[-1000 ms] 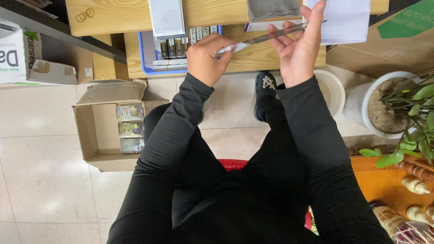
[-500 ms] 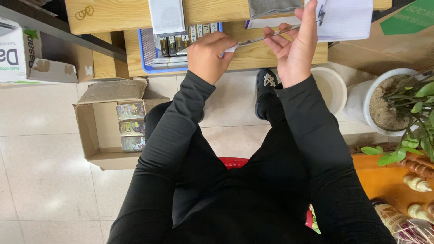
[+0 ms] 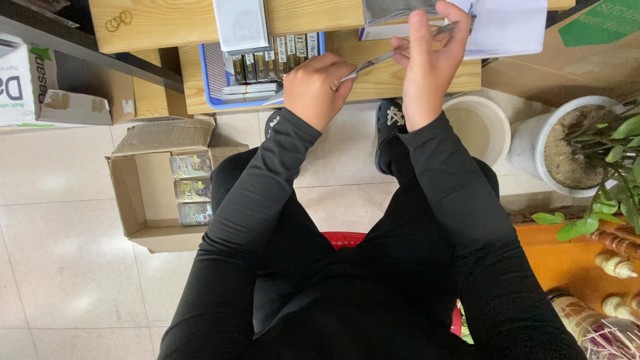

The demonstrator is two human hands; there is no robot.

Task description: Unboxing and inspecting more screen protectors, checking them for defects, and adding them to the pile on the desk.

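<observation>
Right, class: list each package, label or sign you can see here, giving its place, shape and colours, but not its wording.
Open brown cardboard box: on the floor tiles, left; three small printed packets stacked inside.
White carton with green and dark print: far left.
Blue plastic tray: wooden shelf, holding dark, white-labelled cases.
Green sign: top right corner.
Yellow-labelled bottle: bottom right.

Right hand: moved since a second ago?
Yes. The right hand has shifted slightly up toward the white paper, its fingertips now overlapping the paper's lower edge.
</observation>
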